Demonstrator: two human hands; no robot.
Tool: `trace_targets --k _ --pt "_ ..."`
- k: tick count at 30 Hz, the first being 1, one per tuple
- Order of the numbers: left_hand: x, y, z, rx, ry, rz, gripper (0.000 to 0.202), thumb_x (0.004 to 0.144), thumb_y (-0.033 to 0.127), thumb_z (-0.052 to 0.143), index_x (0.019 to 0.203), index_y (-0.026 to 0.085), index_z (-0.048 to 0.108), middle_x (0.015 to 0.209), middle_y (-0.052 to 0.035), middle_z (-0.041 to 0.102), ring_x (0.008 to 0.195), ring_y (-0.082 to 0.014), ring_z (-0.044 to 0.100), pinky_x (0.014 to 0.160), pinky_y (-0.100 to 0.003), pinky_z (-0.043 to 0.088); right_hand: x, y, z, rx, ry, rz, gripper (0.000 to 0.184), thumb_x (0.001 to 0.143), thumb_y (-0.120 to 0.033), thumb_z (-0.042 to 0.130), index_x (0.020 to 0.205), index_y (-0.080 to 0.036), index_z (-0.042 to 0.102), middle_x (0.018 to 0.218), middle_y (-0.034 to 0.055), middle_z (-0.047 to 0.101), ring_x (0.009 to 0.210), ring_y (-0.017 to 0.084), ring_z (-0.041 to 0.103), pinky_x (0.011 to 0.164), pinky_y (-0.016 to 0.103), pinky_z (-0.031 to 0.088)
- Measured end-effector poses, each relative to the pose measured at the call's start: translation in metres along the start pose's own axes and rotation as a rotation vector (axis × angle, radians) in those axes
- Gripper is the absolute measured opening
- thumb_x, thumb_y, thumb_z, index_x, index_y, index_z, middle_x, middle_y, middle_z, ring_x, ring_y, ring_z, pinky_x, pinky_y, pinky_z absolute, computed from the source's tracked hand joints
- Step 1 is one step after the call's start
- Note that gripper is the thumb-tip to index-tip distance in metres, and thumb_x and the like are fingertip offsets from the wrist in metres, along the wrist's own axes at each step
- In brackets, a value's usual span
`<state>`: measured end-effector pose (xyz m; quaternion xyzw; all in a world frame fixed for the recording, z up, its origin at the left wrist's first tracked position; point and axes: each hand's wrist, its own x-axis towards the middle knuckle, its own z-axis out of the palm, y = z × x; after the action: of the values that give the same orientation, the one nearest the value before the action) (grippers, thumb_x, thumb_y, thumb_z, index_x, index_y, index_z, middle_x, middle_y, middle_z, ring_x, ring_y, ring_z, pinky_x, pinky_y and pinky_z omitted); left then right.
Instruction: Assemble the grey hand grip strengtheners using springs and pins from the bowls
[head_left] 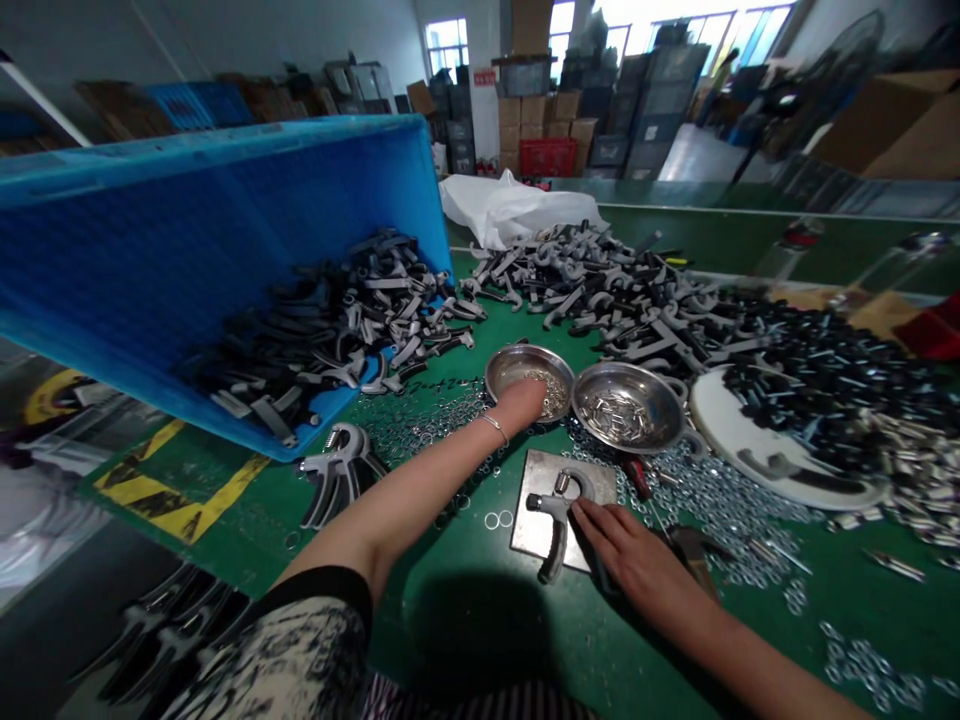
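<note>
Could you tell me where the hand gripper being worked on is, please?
Head view, centre: the hand gripper lies on a metal plate, touched by the right hand, just before two steel bowls.

My left hand (521,402) hides its fingertips in the left bowl (504,365); contents too small to identify. My right hand (630,555) covers the right handle of the grip (555,520). Crate (150,250) cut off at left edge.

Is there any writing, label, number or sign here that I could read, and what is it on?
Nothing can be read with certainty.
Red sign on the white pillar: characters too blurred to read.
Faint scribble on the green table: too faint to read.
Cardboard boxes: no legible print.
Yellow and black stripes: a marking only, no words.
</note>
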<state>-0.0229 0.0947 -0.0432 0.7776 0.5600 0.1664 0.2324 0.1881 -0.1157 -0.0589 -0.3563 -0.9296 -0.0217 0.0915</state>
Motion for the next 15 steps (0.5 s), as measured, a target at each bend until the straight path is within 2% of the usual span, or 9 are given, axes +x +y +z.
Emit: trace_targets --k 2,4,6,8,10,12,14,15 --pt "-0.008 -0.002 -0.006 -0.006 0.040 0.003 0.012 0.087 0.012 0.059 0.086 0.010 0.071 0.096 -0.0167 0.071 0.097 -0.0270 0.066 0.090 -0.040 0.050 -0.011 0.002 -0.003 0.058 0.014 0.078 0.064 0.087 -0.001 0.041 0.148 -0.018 0.042 0.141 0.0154 0.056 0.117 0.030 0.058 0.096 0.045 0.055" --pt "-0.015 -0.005 -0.013 -0.035 0.091 0.015 0.014 0.085 0.011 0.058 0.085 0.012 0.072 0.094 -0.0145 0.072 0.094 -0.0260 0.066 0.088 -0.037 0.050 -0.036 0.002 -0.007 0.098 0.080 0.234 0.055 0.092 -0.008 0.038 0.145 -0.022 0.045 0.138 0.0159 0.057 0.116 0.031 0.058 0.095 0.048 0.054" --pt "-0.018 -0.008 -0.020 -0.086 0.143 0.030 0.014 0.084 0.012 0.058 0.087 0.014 0.072 0.092 -0.0108 0.073 0.091 -0.0233 0.066 0.087 -0.034 0.049 -0.070 0.000 -0.011 0.100 0.151 0.464 0.043 0.095 -0.023 0.041 0.136 -0.020 0.053 0.132 0.0201 0.059 0.111 0.035 0.060 0.091 0.055 0.053" --pt "-0.019 -0.010 -0.024 -0.144 0.190 0.039 0.014 0.082 0.012 0.059 0.087 0.014 0.073 0.089 -0.0081 0.074 0.087 -0.0209 0.066 0.085 -0.031 0.050 -0.104 -0.006 -0.016 0.142 0.120 0.726 0.045 0.091 -0.045 0.050 0.125 -0.018 0.060 0.122 0.0232 0.062 0.103 0.040 0.063 0.086 0.060 0.053" --pt "-0.017 -0.007 -0.025 -0.203 0.231 0.045 0.016 0.081 0.010 0.059 0.088 0.014 0.073 0.090 -0.0072 0.074 0.085 -0.0193 0.066 0.085 -0.030 0.050 -0.128 -0.014 -0.024 0.336 -0.005 0.985 0.051 0.083 -0.060 0.056 0.114 -0.020 0.065 0.109 0.0203 0.068 0.093 0.039 0.068 0.079 0.055 0.057" --pt "-0.018 -0.001 -0.025 -0.258 0.265 0.053 0.017 0.082 0.008 0.058 0.090 0.012 0.072 0.091 -0.0073 0.074 0.086 -0.0182 0.067 0.085 -0.029 0.050 -0.140 -0.020 -0.034 0.631 -0.117 1.190 0.052 0.080 -0.067 0.053 0.101 -0.023 0.069 0.096 0.0158 0.073 0.083 0.035 0.071 0.072 0.048 0.059" --pt "-0.027 0.006 -0.026 -0.310 0.284 0.073 0.017 0.083 0.008 0.058 0.091 0.012 0.071 0.093 -0.0069 0.074 0.087 -0.0171 0.067 0.085 -0.028 0.050 -0.146 -0.021 -0.047 0.798 -0.098 1.291 0.052 0.079 -0.071 0.052 0.093 -0.024 0.070 0.091 0.0135 0.075 0.078 0.033 0.073 0.067 0.043 0.060" --pt "-0.035 0.009 -0.026 -0.331 0.290 0.086 0.016 0.084 0.008 0.058 0.091 0.012 0.071 0.094 -0.0063 0.074 0.088 -0.0165 0.067 0.085 -0.027 0.050 -0.148 -0.020 -0.053 0.765 -0.025 1.298 0.053 0.079 -0.071 0.052 0.093 -0.024 0.069 0.091 0.0127 0.076 0.078 0.032 0.073 0.065 0.040 0.060"
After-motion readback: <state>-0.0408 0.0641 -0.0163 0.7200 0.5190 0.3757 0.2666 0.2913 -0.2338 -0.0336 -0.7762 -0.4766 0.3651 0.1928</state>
